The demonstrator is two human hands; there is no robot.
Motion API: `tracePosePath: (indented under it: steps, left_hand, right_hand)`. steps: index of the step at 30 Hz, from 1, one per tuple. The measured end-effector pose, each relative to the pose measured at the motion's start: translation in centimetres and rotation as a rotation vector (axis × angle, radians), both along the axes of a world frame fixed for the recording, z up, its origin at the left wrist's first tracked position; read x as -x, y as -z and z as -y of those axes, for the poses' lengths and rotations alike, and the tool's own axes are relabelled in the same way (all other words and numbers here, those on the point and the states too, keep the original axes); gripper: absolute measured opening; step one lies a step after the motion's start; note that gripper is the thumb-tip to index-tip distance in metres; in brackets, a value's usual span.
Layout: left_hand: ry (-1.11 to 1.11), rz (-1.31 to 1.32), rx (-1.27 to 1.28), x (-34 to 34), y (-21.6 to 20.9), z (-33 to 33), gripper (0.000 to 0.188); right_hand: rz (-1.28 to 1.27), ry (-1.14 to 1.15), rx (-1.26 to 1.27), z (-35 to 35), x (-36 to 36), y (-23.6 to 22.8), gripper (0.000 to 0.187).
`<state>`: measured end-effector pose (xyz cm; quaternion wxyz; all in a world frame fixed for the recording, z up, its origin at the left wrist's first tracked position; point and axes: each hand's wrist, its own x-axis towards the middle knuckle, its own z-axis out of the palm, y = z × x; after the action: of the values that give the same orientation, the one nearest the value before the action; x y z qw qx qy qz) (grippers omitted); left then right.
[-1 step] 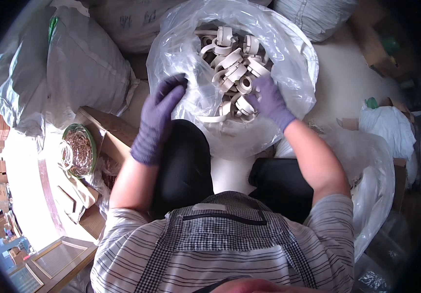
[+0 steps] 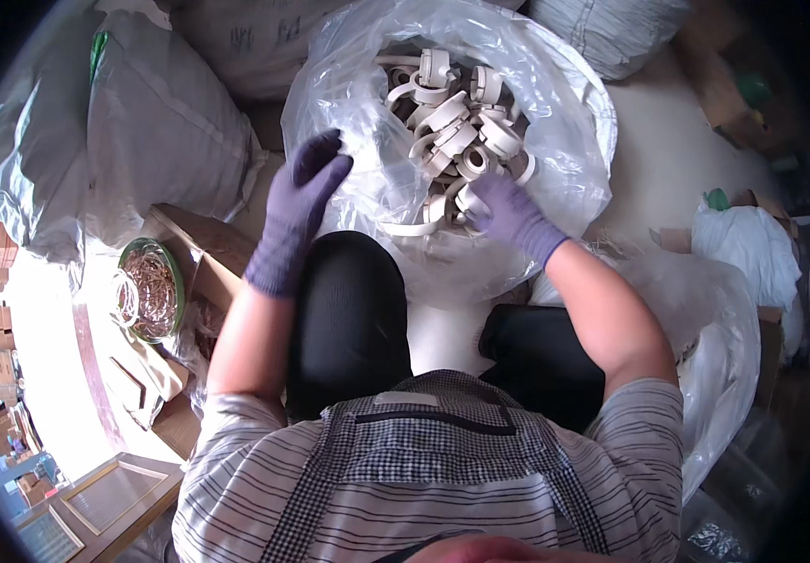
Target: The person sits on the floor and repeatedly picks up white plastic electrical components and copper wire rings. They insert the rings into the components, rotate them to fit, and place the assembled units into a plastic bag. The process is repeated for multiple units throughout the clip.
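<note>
A clear plastic bag [image 2: 574, 141] stands wide-mouthed in front of me, with off-white plastic parts [image 2: 452, 111] heaped inside. They look like round caps or rings with curved straps. My right hand [image 2: 518, 218], in a purple glove, reaches in from the right, its fingers curled onto one off-white part at the heap's near side; its fingertips are partly hidden. By the bag's left side hovers my left hand [image 2: 294, 208], gloved alike, with thumb and fingers apart and nothing between them.
A green-rimmed round basket [image 2: 180, 291] of thin brownish strands sits at left beside a cardboard box [image 2: 208, 246]. Large full sacks [image 2: 166, 122] stand behind it. Another clear bag [image 2: 729, 328] lies at right. My knees flank the near floor.
My right hand has drawn slightly nearer and left over the heap, uncovering parts at its right edge. My left hand has shifted a little left, its thumb now farther from its fingers.
</note>
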<state>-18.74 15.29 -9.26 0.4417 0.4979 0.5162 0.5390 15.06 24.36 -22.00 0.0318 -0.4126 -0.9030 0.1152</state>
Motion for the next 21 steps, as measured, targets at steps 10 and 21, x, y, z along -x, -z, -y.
tracePosePath:
  steps: [10,21]
  left_hand:
    - [-0.113,-0.557,0.563,3.8,29.6,-10.3,0.111]
    - [0.132,-0.382,-0.340,2.0,11.4,-16.6,0.031]
  right_hand:
    - [0.654,0.215,-0.077,-5.6,-6.7,1.3,0.047]
    - [0.103,0.944,-0.353,-11.6,-17.3,-3.1,0.062]
